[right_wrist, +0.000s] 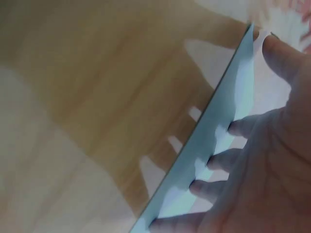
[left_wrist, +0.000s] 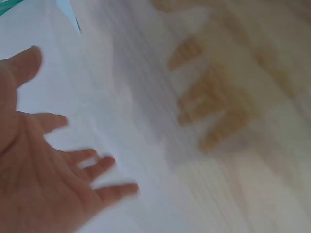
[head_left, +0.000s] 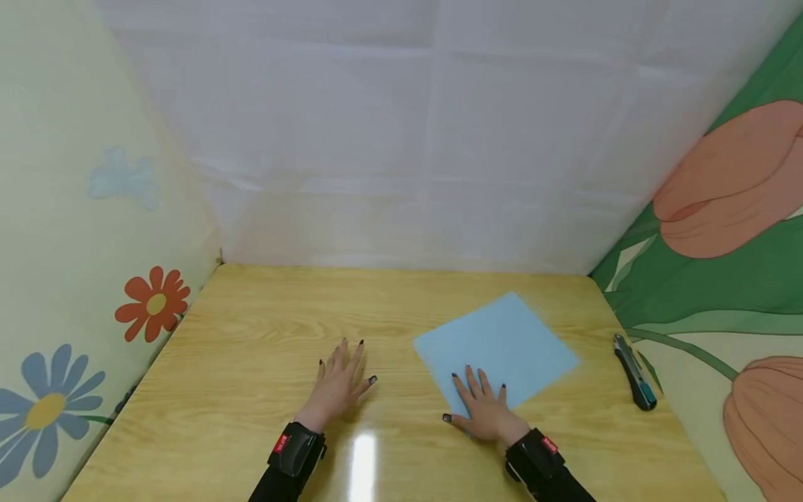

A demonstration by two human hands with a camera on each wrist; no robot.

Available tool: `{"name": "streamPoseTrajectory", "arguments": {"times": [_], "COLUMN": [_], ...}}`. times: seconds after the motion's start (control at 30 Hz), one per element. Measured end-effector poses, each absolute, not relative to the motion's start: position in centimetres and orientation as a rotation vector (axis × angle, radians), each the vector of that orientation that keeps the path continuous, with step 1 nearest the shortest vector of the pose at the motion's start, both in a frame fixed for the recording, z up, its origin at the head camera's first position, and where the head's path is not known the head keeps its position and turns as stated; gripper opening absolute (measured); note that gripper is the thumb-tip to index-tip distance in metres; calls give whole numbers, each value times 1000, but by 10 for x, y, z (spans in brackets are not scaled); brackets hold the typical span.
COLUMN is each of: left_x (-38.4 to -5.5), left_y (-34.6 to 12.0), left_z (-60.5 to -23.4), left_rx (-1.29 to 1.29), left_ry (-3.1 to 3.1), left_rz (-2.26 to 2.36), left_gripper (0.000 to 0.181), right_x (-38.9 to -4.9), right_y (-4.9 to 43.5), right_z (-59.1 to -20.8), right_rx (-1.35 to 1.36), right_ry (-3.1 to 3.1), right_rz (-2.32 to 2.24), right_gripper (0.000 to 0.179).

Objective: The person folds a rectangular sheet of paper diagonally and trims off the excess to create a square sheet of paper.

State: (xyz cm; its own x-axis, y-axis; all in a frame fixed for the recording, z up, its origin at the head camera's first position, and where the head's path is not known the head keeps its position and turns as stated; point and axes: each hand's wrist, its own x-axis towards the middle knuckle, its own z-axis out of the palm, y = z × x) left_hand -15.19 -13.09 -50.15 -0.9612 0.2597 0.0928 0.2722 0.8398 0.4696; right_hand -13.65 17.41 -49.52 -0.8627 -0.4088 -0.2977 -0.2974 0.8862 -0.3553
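Wood-grain tabletop point(head_left: 282, 300) is glossy, with a glare streak near you, so I'd expect low friction: flat stuff could skate. Blue sheet point(head_left: 508, 341) lies on it right of centre, turned corner-on to you, looks flat. Your right hand point(head_left: 486, 411) is at its near corner, fingers straight and spread, fingertips touching it, gripping nothing; thumb sticks out past the left edge. One-corner contact is your weak spot: push sideways and it probably pivots, shove inward and that corner may crease. Your left hand point(head_left: 335, 387) is well left of the sheet, fingers spread wide, holding nothing, so it can't check a slip. Can't tell if it touches the wood. Smallest: utility knife point(head_left: 635, 373) lying near the tabletop's right edge. Careless elbow swing could knock it off; can't tell whether its blade is out.
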Motion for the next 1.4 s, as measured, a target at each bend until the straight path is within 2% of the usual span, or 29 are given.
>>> {"name": "streamPoseTrajectory", "arguments": {"times": [0.23, 0.43, 0.67, 0.83, 0.93, 1.03, 1.17, 1.27, 1.4], "left_x": [-154, -148, -136, -133, -132, -128, -121, -116, -114], "left_y": [-125, -110, -91, -87, -86, -84, -79, -74, -72], "left_z": [-506, -509, -505, -505, -504, -503, -502, -501, -501], "left_rx": [-678, -746, -696, -607, -577, -580, -606, -605, -591], "left_ry": [-2886, -2974, -3126, -3211, -3239, -3252, -3270, -3285, -3279], "left_rz": [-733, -617, -555, -518, -547, -511, -420, -381, -374], "left_gripper": [60, 55, 51, 64, 76, 84, 90, 91, 87], "right_x": [-117, -101, -88, -92, -108, -127, -141, -139, -129], "right_y": [160, 144, 121, 124, 144, 176, 216, 233, 240], "right_z": [-498, -500, -494, -488, -487, -485, -486, -491, -498], "right_rx": [-782, -804, -834, -882, -766, -451, -70, -52, -184], "right_ry": [2532, 2513, 2501, 2495, 2674, 2904, 2932, 2838, 2802], "right_rz": [-399, -409, -470, -618, -728, -739, -622, -580, -558], "right_gripper": [77, 74, 72, 68, 65, 67, 79, 84, 80]}}
